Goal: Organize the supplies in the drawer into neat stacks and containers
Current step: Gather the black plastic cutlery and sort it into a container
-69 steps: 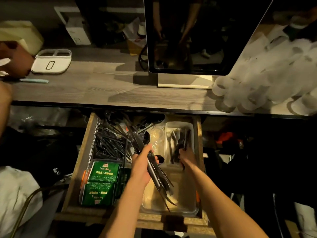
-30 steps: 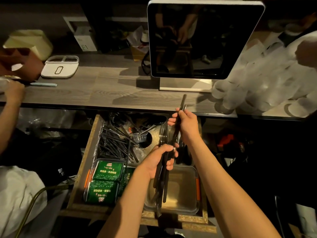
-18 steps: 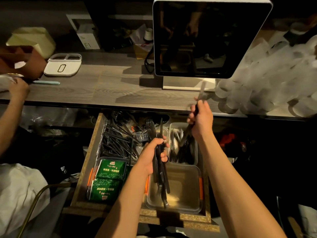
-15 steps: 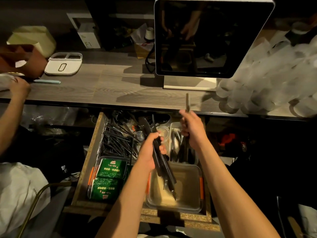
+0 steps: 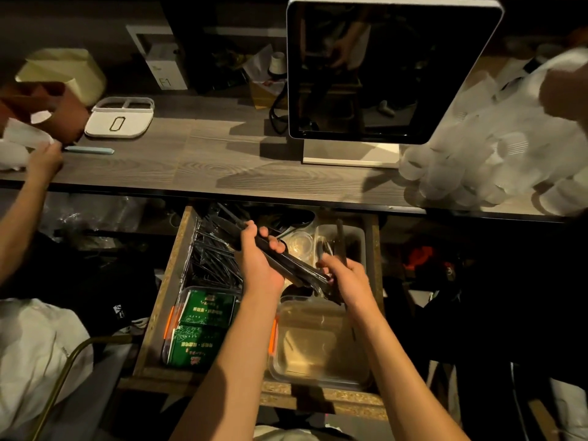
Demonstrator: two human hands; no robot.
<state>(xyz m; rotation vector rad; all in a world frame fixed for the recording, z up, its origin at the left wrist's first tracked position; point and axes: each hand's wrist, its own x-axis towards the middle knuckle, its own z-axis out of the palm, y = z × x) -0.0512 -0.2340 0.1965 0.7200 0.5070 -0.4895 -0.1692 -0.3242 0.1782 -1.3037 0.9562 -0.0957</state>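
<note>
The wooden drawer (image 5: pixel 162 297) is pulled out under the counter. My left hand (image 5: pixel 259 262) grips a bundle of black plastic cutlery (image 5: pixel 296 268) slanting down to the right over the drawer. My right hand (image 5: pixel 345 281) holds one black utensil (image 5: pixel 341 238) upright and meets the bundle's lower end. Below them sits a clear container with orange clips (image 5: pixel 318 345), nothing in it. A smaller clear tub (image 5: pixel 358 240) at the back right holds cutlery. Loose wrapped black cutlery (image 5: pixel 213 259) fills the back left. Green packets (image 5: pixel 203 326) lie in a clear box at the front left.
A monitor (image 5: pixel 381 68) stands on the wooden counter (image 5: pixel 191 160). Sleeves of clear cups (image 5: pixel 477 160) lie at the right. Another person's hand (image 5: pixel 44 157) holds white paper at the left, near a white tray (image 5: pixel 119 117) and a pale pen (image 5: pixel 89 150).
My right hand has come down from counter height with its single utensil and now meets the bundle. My left hand has tilted the bundle further to the right.
</note>
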